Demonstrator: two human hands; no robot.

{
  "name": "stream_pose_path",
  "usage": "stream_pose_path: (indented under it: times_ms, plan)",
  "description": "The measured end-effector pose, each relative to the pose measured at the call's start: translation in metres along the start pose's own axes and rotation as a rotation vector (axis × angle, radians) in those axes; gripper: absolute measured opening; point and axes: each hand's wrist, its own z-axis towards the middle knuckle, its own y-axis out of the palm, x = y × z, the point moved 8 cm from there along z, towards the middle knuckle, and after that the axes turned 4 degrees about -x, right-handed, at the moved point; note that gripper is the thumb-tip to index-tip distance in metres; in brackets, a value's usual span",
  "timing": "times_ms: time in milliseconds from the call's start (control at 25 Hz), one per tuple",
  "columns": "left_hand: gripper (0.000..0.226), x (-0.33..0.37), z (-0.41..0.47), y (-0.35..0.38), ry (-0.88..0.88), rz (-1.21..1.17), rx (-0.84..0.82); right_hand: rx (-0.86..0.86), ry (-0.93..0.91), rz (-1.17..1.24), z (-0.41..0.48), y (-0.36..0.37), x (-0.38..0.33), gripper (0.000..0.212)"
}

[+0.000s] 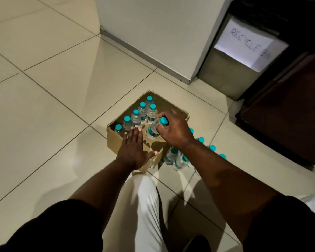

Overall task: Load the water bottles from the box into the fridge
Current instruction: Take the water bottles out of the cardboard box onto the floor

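Down on the pale tiled floor (53, 106), right in front of the person's knee, sits the open brown cardboard box (115, 140). The right hand (175, 130) has its fingers curled round the neck of a clear plastic water bottle with a teal screw cap (152, 130), just under the cap, with the bottle tilted and roughly at rim height inside the box. The left hand (133, 148) is flat, fingers straight and thumb spread, pressing on the near corner of the box and holding nothing. Imo that's the right idea: pin the box so it can't slide on slick tile, then pull the bottle straight up so it doesn't clip the six other teal-capped bottles (135, 118) standing mostly along the left wall. A neck grip is fine for a small bottle, but plastic that thin probably flexes, so I'd grab lower if it feels slippery. Another bunch of the same bottles (171, 155) stands on the floor just right of the box, partly hidden by the forearm. Can't say for sure which unit is the fridge; the dark brown cabinet (289, 106) off to the right is my guess.
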Motion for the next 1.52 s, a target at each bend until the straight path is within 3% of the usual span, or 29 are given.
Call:
stream_pose_path:
  times_ms: [240, 520, 1000, 1520]
  plan:
    - [0.11, 0.046, -0.013, -0.002, 0.057, 0.099, 0.01, 0.148, -0.056, 0.093, -0.048, -0.085, 0.018, 0.031]
    - [0.108, 0.068, -0.021, 0.009, 0.06, 0.127, -0.042, 0.168, 0.082, -0.024, -0.106, -0.11, 0.073, 0.02]
    - [0.112, 0.055, -0.003, 0.046, 0.049, 0.148, -0.145, -0.114, 0.394, -0.164, -0.147, -0.026, 0.163, 0.027]
    - [0.117, 0.052, 0.006, 0.051, 0.056, 0.122, -0.128, -0.252, 0.428, -0.182, -0.128, 0.021, 0.177, 0.034]
